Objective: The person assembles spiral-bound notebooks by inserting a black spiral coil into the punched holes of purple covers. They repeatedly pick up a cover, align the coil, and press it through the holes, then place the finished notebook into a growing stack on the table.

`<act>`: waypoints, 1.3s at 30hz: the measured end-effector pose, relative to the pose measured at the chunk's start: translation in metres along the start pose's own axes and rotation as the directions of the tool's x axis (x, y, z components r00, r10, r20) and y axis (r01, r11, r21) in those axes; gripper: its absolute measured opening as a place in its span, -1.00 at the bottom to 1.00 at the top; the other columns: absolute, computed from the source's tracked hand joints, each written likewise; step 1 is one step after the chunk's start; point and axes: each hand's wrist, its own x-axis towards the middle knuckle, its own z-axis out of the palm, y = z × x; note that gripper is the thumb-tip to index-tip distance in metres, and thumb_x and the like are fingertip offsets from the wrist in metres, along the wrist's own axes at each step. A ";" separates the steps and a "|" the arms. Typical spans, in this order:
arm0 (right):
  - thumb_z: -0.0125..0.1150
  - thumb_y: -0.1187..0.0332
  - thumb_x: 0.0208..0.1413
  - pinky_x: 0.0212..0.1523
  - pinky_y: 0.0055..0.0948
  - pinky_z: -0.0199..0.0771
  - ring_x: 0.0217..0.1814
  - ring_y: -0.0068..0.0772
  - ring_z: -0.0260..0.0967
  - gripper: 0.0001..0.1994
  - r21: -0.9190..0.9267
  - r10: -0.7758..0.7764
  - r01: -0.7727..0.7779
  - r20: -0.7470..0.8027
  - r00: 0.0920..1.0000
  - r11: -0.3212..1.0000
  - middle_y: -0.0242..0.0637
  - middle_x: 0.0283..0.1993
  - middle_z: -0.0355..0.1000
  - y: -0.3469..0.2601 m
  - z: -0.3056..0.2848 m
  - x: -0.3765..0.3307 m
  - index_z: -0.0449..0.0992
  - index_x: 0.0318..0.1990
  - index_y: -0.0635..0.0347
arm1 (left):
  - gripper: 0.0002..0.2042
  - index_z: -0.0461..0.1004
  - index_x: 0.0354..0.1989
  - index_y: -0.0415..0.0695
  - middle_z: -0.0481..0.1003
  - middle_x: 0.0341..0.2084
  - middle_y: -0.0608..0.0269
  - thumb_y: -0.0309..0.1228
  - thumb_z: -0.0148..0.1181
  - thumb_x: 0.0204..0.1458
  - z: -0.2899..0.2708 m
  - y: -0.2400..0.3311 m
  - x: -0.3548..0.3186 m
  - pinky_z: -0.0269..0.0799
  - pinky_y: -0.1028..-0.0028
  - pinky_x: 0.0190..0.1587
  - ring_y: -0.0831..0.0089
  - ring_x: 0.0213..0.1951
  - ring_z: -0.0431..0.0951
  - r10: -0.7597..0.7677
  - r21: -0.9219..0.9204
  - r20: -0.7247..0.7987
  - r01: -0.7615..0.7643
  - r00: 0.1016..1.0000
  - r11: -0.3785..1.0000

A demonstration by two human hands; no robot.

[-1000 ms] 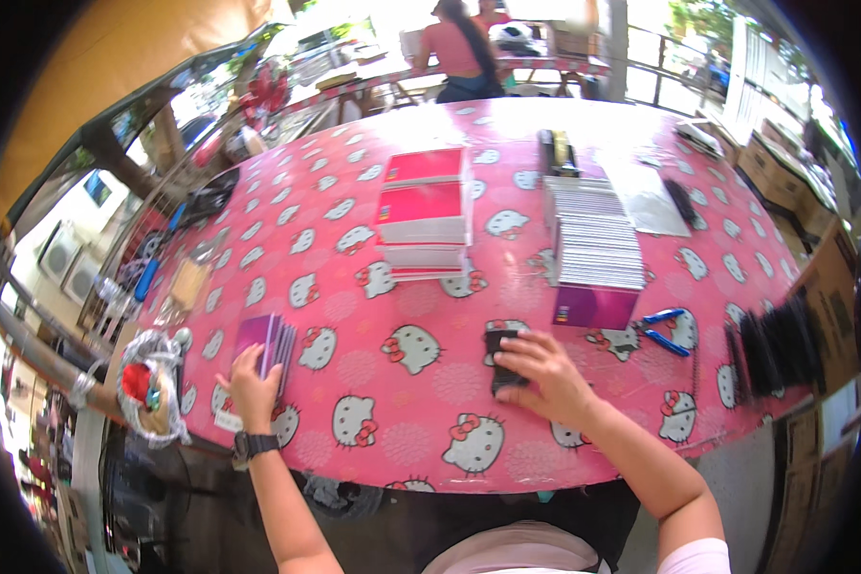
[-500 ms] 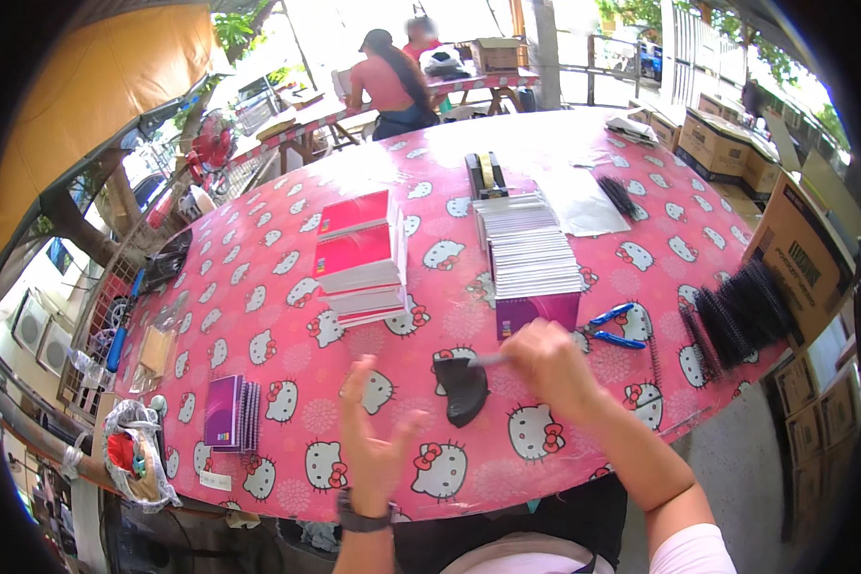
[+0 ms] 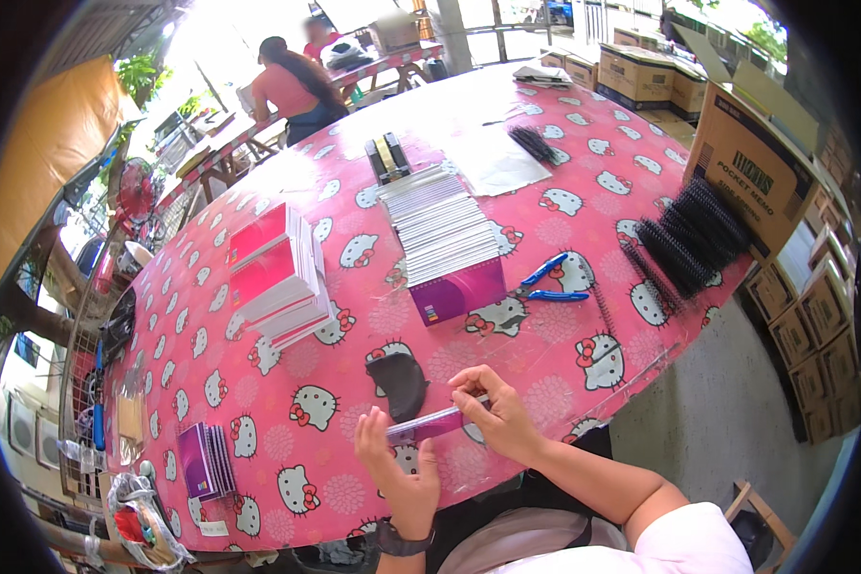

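Low over the table's near edge, my right hand [image 3: 502,416] grips the right end of a thin purple notebook [image 3: 435,424], seen nearly edge-on. My left hand [image 3: 399,478], wearing a dark wrist strap, is open; its thumb and fingers stand apart around the notebook's left end. Whether they touch it I cannot tell. Just beyond the notebook lies a curved black piece [image 3: 399,383] of unclear kind. Farther off is a long row of purple-covered notebooks [image 3: 459,292], white page edges up. Blue-handled pliers [image 3: 550,282] lie beside that row.
Red-covered notebooks [image 3: 268,263] are stacked left of centre, spiral-bound purple ones [image 3: 206,459] at the near left. Black binding coils [image 3: 689,239] lie by a cardboard box [image 3: 751,172] at right. A tape dispenser [image 3: 387,158] stands behind the row. Two people sit at a far table.
My right hand has come nearer and now holds a purple notebook level in front of me. My left hand has moved to its left end. The view has shifted to the right.
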 end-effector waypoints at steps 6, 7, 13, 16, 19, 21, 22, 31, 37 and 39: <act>0.13 0.37 0.16 -0.29 -0.40 0.41 -0.31 -0.36 0.42 -0.86 -0.432 -0.252 0.246 0.045 0.967 0.867 -0.20 -0.40 0.45 -0.019 -0.051 0.036 0.51 -0.31 0.26 | -0.61 0.61 -0.18 -0.05 0.57 -0.30 0.34 -0.66 0.14 -0.25 0.005 0.001 0.005 0.26 0.38 -0.13 0.38 -0.26 0.51 0.242 0.092 0.123 -0.253 0.963 0.963; 0.15 0.36 0.14 -0.29 -0.34 0.41 -0.33 -0.26 0.43 -0.85 -0.564 -0.302 0.253 0.007 0.953 0.786 -0.16 -0.40 0.46 -0.024 -0.077 0.052 0.52 -0.34 0.27 | -0.61 0.61 -0.17 -0.04 0.56 -0.30 0.34 -0.65 0.14 -0.24 0.003 0.000 0.005 0.26 0.38 -0.14 0.38 -0.26 0.50 0.239 0.086 0.133 -0.251 0.962 0.964; 0.20 0.31 0.08 -0.07 -0.20 0.37 -0.11 -0.07 0.39 -0.80 -0.963 -0.365 -0.204 -0.257 0.895 0.178 -0.09 -0.21 0.44 0.019 -0.223 0.102 0.51 -0.20 0.22 | -0.71 0.62 -0.22 -0.04 0.57 -0.35 0.31 -0.62 0.19 -0.13 -0.013 0.001 0.015 0.28 0.40 -0.18 0.38 -0.31 0.51 0.253 0.064 0.192 -0.269 0.948 0.961; 0.20 0.33 0.08 -0.09 -0.21 0.37 -0.12 -0.08 0.39 -0.81 -0.926 -0.268 -0.117 -0.222 0.938 0.358 -0.10 -0.23 0.43 0.011 -0.223 0.096 0.51 -0.18 0.19 | -0.70 0.62 -0.20 -0.02 0.56 -0.34 0.33 -0.60 0.20 -0.14 -0.012 -0.003 0.015 0.27 0.40 -0.18 0.39 -0.30 0.50 0.244 0.070 0.195 -0.261 0.950 0.963; 0.17 0.43 0.09 -0.13 -0.21 0.37 -0.14 -0.09 0.39 -0.83 -0.814 -0.339 0.107 -0.115 0.934 0.570 -0.12 -0.24 0.43 -0.029 -0.155 0.073 0.50 -0.15 0.18 | -0.68 0.62 -0.18 0.01 0.54 -0.31 0.37 -0.58 0.21 -0.15 -0.011 -0.008 0.012 0.25 0.39 -0.17 0.40 -0.29 0.49 0.228 0.105 0.175 -0.249 0.958 0.963; 0.14 0.49 0.09 -0.18 -0.25 0.39 -0.21 -0.11 0.40 -0.82 -0.658 -0.252 0.270 0.125 0.960 0.703 -0.13 -0.26 0.42 -0.048 -0.100 0.049 0.50 -0.14 0.20 | -0.69 0.62 -0.19 0.01 0.54 -0.31 0.37 -0.57 0.22 -0.16 -0.010 -0.012 0.010 0.25 0.39 -0.17 0.41 -0.29 0.49 0.224 0.115 0.154 -0.243 0.962 0.963; 0.14 0.50 0.10 -0.23 -0.27 0.41 -0.26 -0.13 0.40 -0.82 -0.517 -0.224 0.351 0.293 0.929 0.781 -0.14 -0.27 0.41 -0.054 -0.083 0.038 0.50 -0.13 0.20 | -0.71 0.62 -0.21 0.01 0.55 -0.33 0.36 -0.57 0.24 -0.15 -0.010 -0.010 0.011 0.25 0.40 -0.18 0.41 -0.30 0.49 0.222 0.110 0.155 -0.241 0.963 0.964; 0.15 0.53 0.11 -0.36 -0.41 0.42 -0.35 -0.37 0.39 -0.83 -0.369 0.046 0.187 0.540 0.840 0.911 -0.27 -0.31 0.34 -0.049 -0.064 0.028 0.52 -0.14 0.17 | -0.76 0.62 -0.28 -0.01 0.55 -0.38 0.37 -0.58 0.27 -0.15 -0.007 -0.007 0.012 0.26 0.41 -0.20 0.42 -0.33 0.50 0.237 0.079 0.124 -0.248 0.963 0.966; 0.14 0.49 0.11 -0.34 -0.39 0.44 -0.36 -0.31 0.42 -0.68 -0.417 0.264 -0.013 0.550 0.792 0.909 -0.19 -0.35 0.40 -0.052 -0.061 0.027 0.39 0.05 0.17 | -0.69 0.57 -0.18 0.00 0.55 -0.35 0.36 -0.53 0.30 -0.18 -0.010 -0.004 0.012 0.24 0.40 -0.16 0.40 -0.28 0.49 0.198 0.075 0.178 -0.214 0.964 0.974; 0.11 0.51 0.11 -0.36 -0.36 0.45 -0.39 -0.28 0.44 -0.63 -0.404 0.078 0.209 0.587 0.806 0.890 -0.17 -0.39 0.43 -0.056 -0.060 0.029 0.33 0.11 0.16 | -0.64 0.53 -0.12 -0.01 0.54 -0.32 0.36 -0.47 0.33 -0.18 -0.012 0.010 0.015 0.23 0.38 -0.14 0.39 -0.26 0.49 0.116 0.088 0.215 -0.138 0.970 0.987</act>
